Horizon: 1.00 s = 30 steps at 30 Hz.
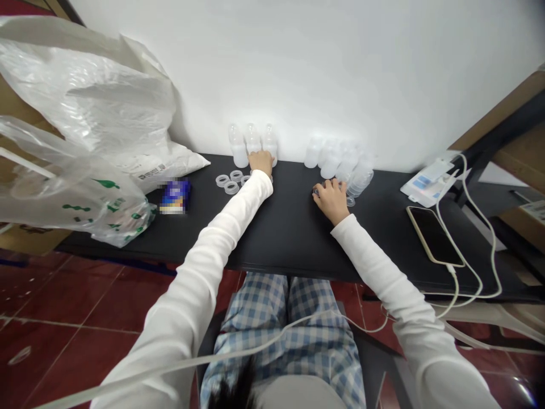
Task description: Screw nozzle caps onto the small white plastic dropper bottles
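Observation:
Three baby bottles with clear domed tops stand in a row against the wall: a left one [238, 149], a middle one [252, 139] and a right one [269, 139]. My left hand [261, 163] is closed at the base of the right bottle; its fingertips are partly hidden. Translucent rings [231, 187] lie just left of my left wrist. My right hand [332, 200] reaches palm down with curled fingers over small clear plastic pieces, one clear piece [350, 201] showing beside it. What its fingers hold is mostly covered. Behind it stand several frosted bottle bodies [330, 165] and stacked clear domed caps [361, 180].
Large plastic bags [110, 102] and a blue packet [175, 196] occupy the left of the black table [289, 233]. On the right lie a phone [434, 236] with a charging cable [489, 227] and a white plastic packet [428, 184]. A white wall rises behind.

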Available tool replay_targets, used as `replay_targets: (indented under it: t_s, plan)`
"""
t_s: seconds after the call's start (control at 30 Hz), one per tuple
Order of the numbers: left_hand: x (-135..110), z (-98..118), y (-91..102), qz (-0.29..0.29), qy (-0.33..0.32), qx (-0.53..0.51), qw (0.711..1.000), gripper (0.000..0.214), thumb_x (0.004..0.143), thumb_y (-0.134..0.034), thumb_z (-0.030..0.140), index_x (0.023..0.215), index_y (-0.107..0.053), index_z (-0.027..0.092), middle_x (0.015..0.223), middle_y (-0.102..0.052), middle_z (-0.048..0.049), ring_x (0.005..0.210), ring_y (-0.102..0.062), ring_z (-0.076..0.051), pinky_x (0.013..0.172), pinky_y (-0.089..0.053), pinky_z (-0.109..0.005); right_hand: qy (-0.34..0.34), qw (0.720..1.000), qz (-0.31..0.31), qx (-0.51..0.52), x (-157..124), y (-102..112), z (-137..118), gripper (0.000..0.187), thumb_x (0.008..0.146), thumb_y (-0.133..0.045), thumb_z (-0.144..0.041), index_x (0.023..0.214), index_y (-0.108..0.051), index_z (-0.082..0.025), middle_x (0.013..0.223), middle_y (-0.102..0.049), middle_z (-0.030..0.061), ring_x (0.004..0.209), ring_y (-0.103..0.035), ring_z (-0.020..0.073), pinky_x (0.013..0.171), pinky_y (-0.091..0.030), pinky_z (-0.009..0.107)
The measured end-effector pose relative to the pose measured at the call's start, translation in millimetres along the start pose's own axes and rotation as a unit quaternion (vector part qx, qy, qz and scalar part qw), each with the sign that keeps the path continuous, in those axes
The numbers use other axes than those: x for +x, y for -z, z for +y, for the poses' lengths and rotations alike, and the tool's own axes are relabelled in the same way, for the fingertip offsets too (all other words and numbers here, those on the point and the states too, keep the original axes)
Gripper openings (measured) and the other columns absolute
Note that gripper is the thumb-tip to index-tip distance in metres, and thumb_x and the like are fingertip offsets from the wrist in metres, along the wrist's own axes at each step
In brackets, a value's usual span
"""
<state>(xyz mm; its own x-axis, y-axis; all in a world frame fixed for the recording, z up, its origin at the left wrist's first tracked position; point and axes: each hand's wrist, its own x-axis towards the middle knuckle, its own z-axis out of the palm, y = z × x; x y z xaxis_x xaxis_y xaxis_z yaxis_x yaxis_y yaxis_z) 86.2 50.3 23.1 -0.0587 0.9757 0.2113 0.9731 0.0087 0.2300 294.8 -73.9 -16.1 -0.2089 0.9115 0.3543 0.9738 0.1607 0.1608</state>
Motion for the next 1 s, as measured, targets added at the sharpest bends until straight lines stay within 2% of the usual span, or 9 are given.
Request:
replay_targets:
  t_s: [0.17, 0.33, 0.47, 0.57, 0.7, 0.77, 0.83, 0.93, 1.0]
  plan:
    - [-14, -18, 1.9, 0.045, -0.046, -0.03, 0.997, 0.036, 0.102, -0.041, 0.029, 0.116, -0.066, 0.007, 0.115, -0.07, -0.0249, 0.117, -0.062, -0.038, 0.098, -0.046, -0.048, -0.004, 0.999, 0.033, 0.018, 0, 4, -1, 0.025, 0.096, -0.056, -0.021, 0.118, -0.067, -0.016, 0.114, -0.065, 0.0183, 0.109, -0.053, 0.034, 0.1, -0.032, 0.051]
    - [-67, -65, -2.4, 0.104, -0.146, -0.063, 0.982, 0.031, 0.101, -0.042, 0.031, 0.109, -0.065, 0.012, 0.11, -0.067, -0.0206, 0.113, -0.062, -0.036, 0.101, -0.046, -0.048, 0.002, 0.993, 0.096, 0.071, 2, 5, -6, 0.028, 0.099, -0.047, -0.023, 0.119, -0.066, -0.018, 0.109, -0.064, 0.0157, 0.103, -0.054, 0.0315, 0.096, -0.035, 0.048]
    - [-109, -92, -12.6, 0.116, -0.172, -0.066, 0.976, 0.037, 0.093, -0.061, 0.04, 0.119, -0.062, 0.013, 0.122, -0.061, -0.0221, 0.118, -0.059, -0.039, 0.105, -0.046, -0.052, 0.0, 0.982, 0.141, 0.127, 3, 1, -11, 0.026, 0.094, -0.051, -0.022, 0.115, -0.067, -0.018, 0.107, -0.06, 0.015, 0.099, -0.054, 0.03, 0.091, -0.039, 0.046]
    - [-125, -85, -17.4, 0.075, -0.205, -0.084, 0.972, 0.033, 0.091, -0.066, 0.035, 0.116, -0.063, 0.014, 0.123, -0.06, -0.0205, 0.115, -0.061, -0.037, 0.104, -0.048, -0.05, 0.016, 0.968, 0.161, 0.191, 4, -3, -15, 0.025, 0.093, -0.053, -0.022, 0.112, -0.069, -0.018, 0.107, -0.056, 0.0141, 0.095, -0.055, 0.0272, 0.087, -0.045, 0.043]
    - [-130, -43, -23.9, 0.015, -0.242, -0.181, 0.953, 0.016, 0.089, -0.067, 0.026, 0.101, -0.064, 0.015, 0.115, -0.061, -0.0154, 0.104, -0.065, -0.029, 0.1, -0.052, -0.046, 0.06, 0.945, 0.181, 0.267, 4, -6, -17, 0.03, 0.101, -0.047, -0.025, 0.118, -0.07, -0.02, 0.11, -0.054, 0.013, 0.089, -0.056, 0.0216, 0.088, -0.051, 0.04]
    - [-127, -18, -28.7, -0.014, -0.242, -0.3, 0.923, 0.015, 0.088, -0.07, 0.025, 0.098, -0.063, 0.016, 0.114, -0.061, -0.0123, 0.103, -0.065, -0.024, 0.099, -0.054, -0.041, 0.067, 0.94, 0.19, 0.277, 4, -7, -16, 0.034, 0.104, -0.043, -0.03, 0.124, -0.069, -0.021, 0.111, -0.055, 0.0133, 0.09, -0.058, 0.022, 0.089, -0.052, 0.041]
    - [-121, 2, -33.2, -0.061, -0.191, -0.438, 0.876, 0.013, 0.089, -0.07, 0.026, 0.093, -0.062, 0.017, 0.107, -0.064, -0.0087, 0.093, -0.066, -0.018, 0.091, -0.057, -0.034, 0.063, 0.934, 0.197, 0.291, 5, -9, -15, 0.038, 0.106, -0.039, -0.035, 0.131, -0.065, -0.022, 0.11, -0.058, 0.013, 0.094, -0.06, 0.0235, 0.091, -0.052, 0.042]
    - [-108, 13, -35.7, -0.13, -0.062, -0.619, 0.772, 0.015, 0.096, -0.063, 0.03, 0.09, -0.06, 0.017, 0.092, -0.068, -0.0042, 0.082, -0.068, -0.013, 0.084, -0.058, -0.029, 0.038, 0.911, 0.217, 0.348, 5, -12, -14, 0.045, 0.107, -0.037, -0.048, 0.137, -0.057, -0.021, 0.107, -0.063, 0.0117, 0.093, -0.062, 0.0235, 0.091, -0.053, 0.043]
    - [-102, 11, -34.3, -0.152, 0.009, -0.696, 0.701, 0.019, 0.099, -0.059, 0.033, 0.09, -0.061, 0.016, 0.087, -0.071, -0.0033, 0.079, -0.07, -0.012, 0.083, -0.059, -0.028, 0.019, 0.899, 0.221, 0.377, 3, -13, -14, 0.05, 0.105, -0.036, -0.057, 0.13, -0.057, -0.019, 0.101, -0.065, 0.0104, 0.085, -0.061, 0.0226, 0.086, -0.054, 0.042]
